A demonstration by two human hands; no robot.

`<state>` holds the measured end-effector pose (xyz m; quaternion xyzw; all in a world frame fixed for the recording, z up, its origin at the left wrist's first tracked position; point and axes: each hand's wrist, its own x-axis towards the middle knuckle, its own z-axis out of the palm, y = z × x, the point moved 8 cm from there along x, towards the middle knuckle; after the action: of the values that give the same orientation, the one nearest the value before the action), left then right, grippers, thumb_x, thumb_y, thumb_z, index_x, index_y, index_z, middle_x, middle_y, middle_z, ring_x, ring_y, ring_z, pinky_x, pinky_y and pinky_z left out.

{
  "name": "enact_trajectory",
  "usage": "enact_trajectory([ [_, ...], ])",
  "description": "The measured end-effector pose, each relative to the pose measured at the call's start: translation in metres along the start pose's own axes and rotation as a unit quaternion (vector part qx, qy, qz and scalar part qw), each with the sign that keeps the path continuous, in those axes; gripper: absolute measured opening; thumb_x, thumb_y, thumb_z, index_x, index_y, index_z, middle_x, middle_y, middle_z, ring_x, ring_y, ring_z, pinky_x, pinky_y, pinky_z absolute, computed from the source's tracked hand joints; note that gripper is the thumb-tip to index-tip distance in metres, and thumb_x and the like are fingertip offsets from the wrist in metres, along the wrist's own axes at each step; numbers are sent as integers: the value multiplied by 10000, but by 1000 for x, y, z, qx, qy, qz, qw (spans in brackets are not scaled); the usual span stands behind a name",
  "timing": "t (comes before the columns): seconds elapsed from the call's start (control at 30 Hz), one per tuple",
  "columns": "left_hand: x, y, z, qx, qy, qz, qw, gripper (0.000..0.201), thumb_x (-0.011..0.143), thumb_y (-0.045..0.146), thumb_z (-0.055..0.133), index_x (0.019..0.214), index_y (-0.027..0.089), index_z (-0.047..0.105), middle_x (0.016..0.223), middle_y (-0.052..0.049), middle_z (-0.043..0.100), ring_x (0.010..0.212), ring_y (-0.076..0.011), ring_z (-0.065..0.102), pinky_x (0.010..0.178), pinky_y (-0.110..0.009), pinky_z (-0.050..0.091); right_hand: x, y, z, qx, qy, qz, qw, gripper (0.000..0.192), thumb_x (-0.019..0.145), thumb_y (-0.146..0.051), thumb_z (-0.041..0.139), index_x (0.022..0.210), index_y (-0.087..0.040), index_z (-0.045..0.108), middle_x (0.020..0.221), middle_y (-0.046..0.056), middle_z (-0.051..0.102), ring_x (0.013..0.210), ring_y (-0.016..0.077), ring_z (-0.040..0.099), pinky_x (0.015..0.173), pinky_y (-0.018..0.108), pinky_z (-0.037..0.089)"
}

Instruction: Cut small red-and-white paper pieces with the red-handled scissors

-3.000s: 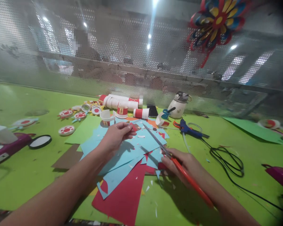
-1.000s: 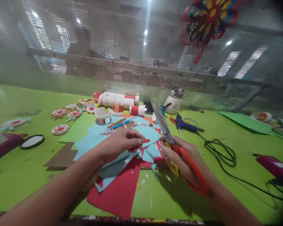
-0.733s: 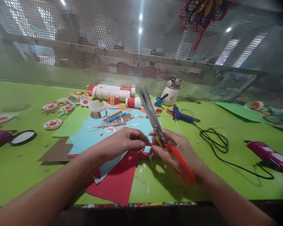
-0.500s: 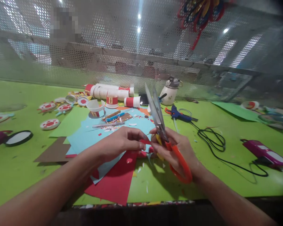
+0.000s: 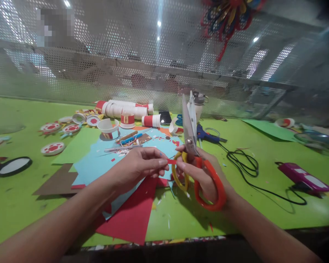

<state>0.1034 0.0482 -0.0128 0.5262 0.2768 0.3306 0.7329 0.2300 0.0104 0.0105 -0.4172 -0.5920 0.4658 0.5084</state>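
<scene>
Near the surface's left edge lies a black-rimmed oval mirror [image 5: 14,166], with flat red-and-white paper-cup discs [image 5: 53,148] behind it. Sheets of light-blue and red craft paper [image 5: 131,215] spread over the green surface [image 5: 30,204] toward its near edge. Above them the left hand [image 5: 138,168] has its grip closed, thumb and fingertips pinching a small red paper strip [image 5: 171,161]. Just beside it, the right hand [image 5: 201,175] has its grip wrapped through the orange-and-yellow-handled scissors [image 5: 193,153], blades upright and slightly parted. A blue glue gun [image 5: 208,137] lies behind, its black cord [image 5: 246,170] trailing toward the right edge. No writing is readable.
</scene>
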Motion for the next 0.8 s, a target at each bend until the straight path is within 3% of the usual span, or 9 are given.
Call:
enact_trajectory([
  [0.1, 0, 1, 0, 2, 22, 15, 1000, 114, 727, 227, 693, 745, 125, 645, 681, -22, 626, 588, -80, 532, 560, -206, 382, 0, -3, -2, 1, 39, -12, 999, 250, 823, -225, 619, 1056, -223, 529, 757, -19, 543, 620, 135, 565, 564, 269, 488],
  [0.23, 0, 1, -1, -17, 24, 16, 999, 104, 755, 215, 649, 739, 113, 645, 697, -49, 637, 608, -102, 555, 568, -217, 392, 1, -2, -2, 6, 47, -15, 999, 238, 818, -217, 625, 1043, -215, 546, 773, -15, 548, 611, 126, 565, 541, 254, 485],
  [0.43, 0, 2, -3, 0, 18, 26, 1000, 199, 803, 241, 540, 685, 123, 651, 622, -44, 594, 594, -132, 545, 535, -244, 380, 2, 3, 2, 25, -8, 9, 1000, 236, 831, -220, 612, 1052, -225, 529, 739, -22, 534, 636, 150, 573, 577, 296, 497],
  [0.6, -1, -5, 1, 105, -21, -28, 994, 191, 739, 307, 644, 632, 149, 657, 557, -9, 585, 490, -96, 466, 524, -241, 354, 2, 7, 5, 25, -52, 42, 997, 278, 818, -224, 635, 1076, -203, 533, 725, -19, 540, 615, 151, 565, 579, 305, 493],
  [0.8, -4, -8, 10, 133, -50, -54, 988, 150, 676, 292, 705, 640, 146, 710, 637, -38, 643, 582, -130, 516, 577, -258, 365, 3, 6, 10, -9, -62, 55, 997, 321, 793, -241, 669, 1089, -191, 555, 733, -20, 562, 622, 142, 576, 588, 287, 484],
])
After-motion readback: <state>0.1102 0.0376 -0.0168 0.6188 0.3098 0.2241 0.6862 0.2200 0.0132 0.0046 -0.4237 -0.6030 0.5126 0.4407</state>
